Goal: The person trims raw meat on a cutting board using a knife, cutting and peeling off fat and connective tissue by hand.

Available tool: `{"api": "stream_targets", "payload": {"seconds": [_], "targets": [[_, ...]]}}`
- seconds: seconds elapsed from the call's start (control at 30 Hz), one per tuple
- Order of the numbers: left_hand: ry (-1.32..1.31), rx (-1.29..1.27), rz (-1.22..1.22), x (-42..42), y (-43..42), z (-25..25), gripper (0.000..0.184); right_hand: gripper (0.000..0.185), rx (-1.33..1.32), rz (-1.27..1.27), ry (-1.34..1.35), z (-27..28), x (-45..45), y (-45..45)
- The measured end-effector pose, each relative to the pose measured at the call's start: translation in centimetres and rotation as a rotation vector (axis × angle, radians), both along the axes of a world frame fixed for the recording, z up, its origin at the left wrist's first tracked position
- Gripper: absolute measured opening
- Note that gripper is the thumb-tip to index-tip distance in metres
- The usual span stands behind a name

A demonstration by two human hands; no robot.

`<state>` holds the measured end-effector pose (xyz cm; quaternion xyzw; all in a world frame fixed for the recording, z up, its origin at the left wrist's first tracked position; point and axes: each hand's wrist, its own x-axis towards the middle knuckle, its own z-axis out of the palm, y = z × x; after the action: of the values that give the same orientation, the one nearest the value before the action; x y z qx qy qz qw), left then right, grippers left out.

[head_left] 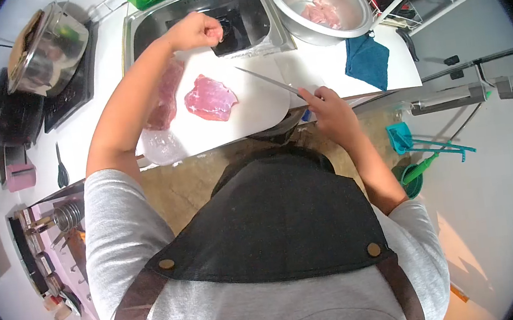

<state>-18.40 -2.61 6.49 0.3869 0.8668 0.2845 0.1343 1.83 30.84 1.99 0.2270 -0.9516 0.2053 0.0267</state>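
Knife (272,82) in the right hand (333,115), meat slice (210,97) flat on a white cutting board (257,109).
The black apron (282,220) fills the lower centre of the frame; beyond it, right of centre, the right hand's fingers are closed around the knife's handle, the blade pointing to the upper left, over the board. The meat slice lies left of centre, apart from the blade, with a larger piece of meat (169,100) just left of it, partly behind the left forearm (126,102). At upper centre the left hand (196,31) hangs by the sink (285,38), fingers curled inward; whether they pinch anything, I cannot tell. At upper right, a metal bowl (286,6) holds pale meat pieces (321,13).
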Motion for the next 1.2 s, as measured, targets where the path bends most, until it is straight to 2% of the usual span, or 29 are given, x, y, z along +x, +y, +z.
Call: {"api": "stream_targets", "payload": {"seconds": [0.1,0.17,0.23,0.27,0.3,0.37,0.4,0.43,0.47,0.5,0.53,0.57,0.63,0.67,0.7,0.73,0.77,0.83,0.87,0.93,0.97,1.0,1.03,1.1,1.13,1.2], "targets": [[0.107,0.048,0.038,-1.4,-0.5,1.4,0.010,0.047,-0.080,-0.048,0.000,0.2,0.6,-0.5],[0.243,0.097,0.098,-1.6,-0.2,4.4,0.011,0.046,-0.125,-0.083,0.013,0.5,1.5,-0.7],[0.477,0.210,0.232,-1.9,-0.2,6.5,0.014,0.045,-0.184,-0.177,-0.001,1.0,2.5,-0.9],[0.497,0.282,0.445,-1.9,0.1,7.7,0.020,0.045,-0.186,-0.180,0.001,0.8,2.8,-0.9],[0.498,0.282,0.442,-2.1,0.3,7.5,0.020,0.045,-0.246,-0.180,0.031,0.4,3.0,-0.7],[0.766,0.475,0.690,-2.5,0.5,5.8,0.015,0.045,-0.306,-0.182,0.065,-0.4,3.5,-0.5],[0.695,0.623,0.694,-3.0,0.9,3.5,0.016,0.045,-0.318,-0.200,0.051,-0.7,3.8,-0.5],[0.682,0.614,0.689,-3.8,1.2,0.6,0.019,0.046,-0.329,-0.219,0.035,-1.0,4.2,-0.5],[0.558,0.261,0.718,-3.6,1.5,-1.6,0.017,0.046,-0.327,-0.222,0.034,-1.3,4.6,-0.4],[0.335,-0.155,0.498,-4.6,1.0,-3.8,0.016,0.046,-0.324,-0.229,0.016,-1.4,4.9,-0.4],[0.304,-0.275,0.343,-6.2,-0.6,-8.9,0.017,0.046,-0.321,-0.234,0.002,-1.5,5.1,-0.3],[0.229,-0.296,0.490,-5.1,0.2,-8.2,0.019,0.046,-0.317,-0.234,0.007,-1.5,5.3,-0.2],[0.394,-0.130,0.567,-5.3,-0.2,-8.3,0.017,0.047,-0.329,-0.249,0.017,-1.7,5.7,0.0],[0.308,-0.125,0.572,-5.6,-0.6,-8.2,0.016,0.047,-0.326,-0.249,0.007,-1.7,5.9,0.0],[0.218,-0.122,0.581,-5.1,-0.7,-6.4,0.015,0.048,-0.385,-0.257,0.002,-1.7,5.9,0.0],[0.335,-0.118,0.594,-3.6,-0.6,-4.4,0.016,0.049,-0.445,-0.260,0.002,-1.6,5.8,-0.1],[0.338,-0.128,0.625,-2.5,-0.7,-3.2,0.017,0.049,-0.446,-0.248,-0.004,-1.5,5.7,-0.2],[0.263,0.023,0.538,-0.6,-1.4,-2.0,0.018,0.049,-0.435,-0.225,0.003,-1.3,5.2,-0.6],[0.263,0.019,0.548,0.4,-1.6,-1.8,0.018,0.049,-0.437,-0.215,0.000,-1.3,5.0,-0.7],[0.153,0.017,0.292,3.0,-1.8,-1.2,0.024,0.048,-0.414,-0.166,0.021,-1.3,4.7,-1.0],[0.051,-0.073,0.115,4.9,-1.6,-0.7,0.029,0.048,-0.416,-0.153,0.015,-1.2,4.5,-1.2],[-0.104,-0.129,0.094,6.1,-1.7,-2.3,0.040,0.048,-0.406,-0.141,-0.015,-1.1,4.3,-1.3],[-0.141,-0.250,0.044,8.2,-0.8,-0.6,0.048,0.048,-0.397,-0.131,-0.044,-1.1,4.1,-1.4],[0.075,-0.186,0.011,9.3,-1.7,-3.9,0.054,0.048,-0.404,-0.122,-0.062,-1.4,3.8,-1.5],[0.071,-0.189,0.017,9.3,-2.0,-4.2,0.054,0.048,-0.409,-0.125,-0.076,-1.5,3.8,-1.5],[-0.195,-0.515,0.142,9.7,-2.1,-4.2,0.051,0.048,-0.418,-0.107,-0.083,-1.5,3.7,-1.5]]}}
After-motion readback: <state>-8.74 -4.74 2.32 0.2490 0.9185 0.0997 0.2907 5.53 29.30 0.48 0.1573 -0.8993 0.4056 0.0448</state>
